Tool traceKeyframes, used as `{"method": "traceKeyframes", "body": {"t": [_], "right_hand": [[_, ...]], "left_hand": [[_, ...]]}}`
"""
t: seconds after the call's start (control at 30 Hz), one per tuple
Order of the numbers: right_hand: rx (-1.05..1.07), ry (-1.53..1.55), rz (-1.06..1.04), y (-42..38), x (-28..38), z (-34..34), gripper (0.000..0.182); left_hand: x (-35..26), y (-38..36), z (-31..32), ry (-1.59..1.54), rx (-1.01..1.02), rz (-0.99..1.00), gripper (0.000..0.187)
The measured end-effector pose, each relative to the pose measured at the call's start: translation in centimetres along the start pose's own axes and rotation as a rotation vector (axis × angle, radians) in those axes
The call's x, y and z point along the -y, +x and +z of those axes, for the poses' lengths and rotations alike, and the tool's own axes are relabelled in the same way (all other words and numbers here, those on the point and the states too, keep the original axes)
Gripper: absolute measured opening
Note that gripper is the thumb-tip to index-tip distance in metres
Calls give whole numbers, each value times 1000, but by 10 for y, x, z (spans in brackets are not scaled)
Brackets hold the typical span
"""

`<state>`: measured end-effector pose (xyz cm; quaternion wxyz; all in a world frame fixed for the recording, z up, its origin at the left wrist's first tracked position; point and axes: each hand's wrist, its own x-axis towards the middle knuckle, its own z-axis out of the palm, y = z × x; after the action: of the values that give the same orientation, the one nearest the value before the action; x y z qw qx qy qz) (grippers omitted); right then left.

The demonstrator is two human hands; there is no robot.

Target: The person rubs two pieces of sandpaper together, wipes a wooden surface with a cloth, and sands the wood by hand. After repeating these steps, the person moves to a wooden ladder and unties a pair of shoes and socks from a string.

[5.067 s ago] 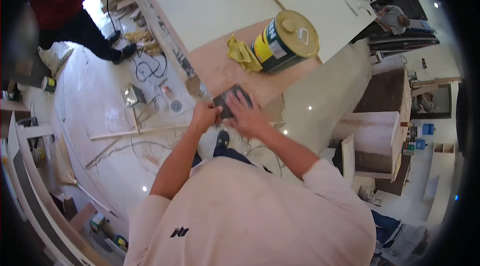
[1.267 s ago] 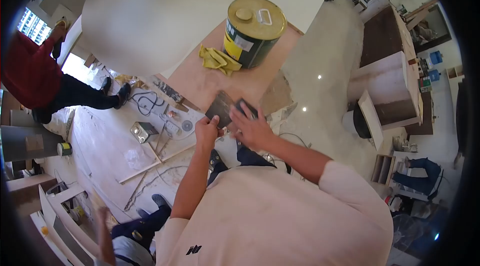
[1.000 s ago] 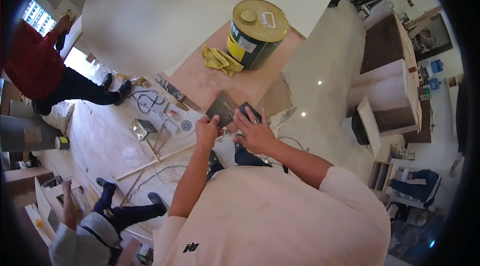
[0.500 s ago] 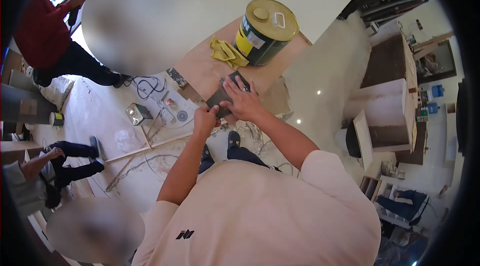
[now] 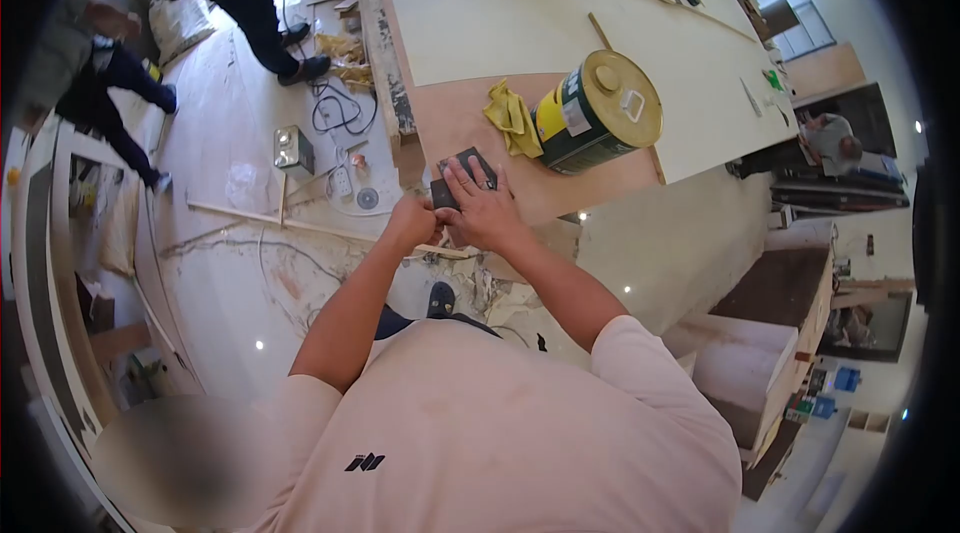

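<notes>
A dark, flat rectangular piece (image 5: 443,195), perhaps a sandpaper sheet, lies at the near edge of the worktable (image 5: 440,108). My right hand (image 5: 485,208) rests flat on top of it, fingers stretched and apart. At its near left corner my left hand (image 5: 415,222) is closed, with fingertips pinching the edge beside my right thumb. Beyond my hands, a crumpled yellow cloth (image 5: 512,120) touches a green and yellow metal can (image 5: 600,115) with a gold lid and a handle. How much of the piece overhangs the edge is hidden by my hands.
Several cables (image 5: 335,108), a square metal tin (image 5: 293,150) and a wooden strip (image 5: 235,214) are on the floor at left. Two people stand at the left; another person (image 5: 830,143) is at far right. A brown cabinet (image 5: 770,308) stands at right.
My view has turned, so the table and can sit farther right and more tabletop shows. My hands stay on the dark piece, with little change in their hold.
</notes>
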<state>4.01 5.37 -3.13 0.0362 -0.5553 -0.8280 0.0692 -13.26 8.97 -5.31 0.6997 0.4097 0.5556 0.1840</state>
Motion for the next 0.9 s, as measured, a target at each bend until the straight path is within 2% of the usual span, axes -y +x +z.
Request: {"method": "traceKeyframes", "body": {"t": [0.07, 0.17, 0.3, 0.37, 0.47, 0.57, 0.67, 0.77, 0.9], "right_hand": [[-16, 6, -47, -19, 3, 5, 68], [123, -42, -71, -44, 1, 0, 69], [-7, -29, -25, 15, -12, -2, 70], [-48, -26, -4, -15, -8, 12, 70], [29, -41, -109, -66, -1, 16, 70], [-82, -23, 48, -16, -16, 4, 72], [-122, -36, 65, -31, -3, 17, 74], [82, -16, -13, -75, 7, 8, 74], [-186, 23, 162, -3, -18, 25, 79]], "left_hand": [[7, 3, -2, -46, -22, 26, 19], [22, 17, -3, 82, -49, 82, 21], [0, 2, 0, 47, -62, 67, 21], [0, -5, 4, 30, -80, 34, 21], [13, 9, 3, 50, -76, 74, 20], [8, 1, 5, 19, -59, 43, 21], [6, 2, 4, -30, -68, 4, 19], [1, 8, 5, -12, -93, 29, 18], [6, 8, 7, -32, -87, 8, 17]]}}
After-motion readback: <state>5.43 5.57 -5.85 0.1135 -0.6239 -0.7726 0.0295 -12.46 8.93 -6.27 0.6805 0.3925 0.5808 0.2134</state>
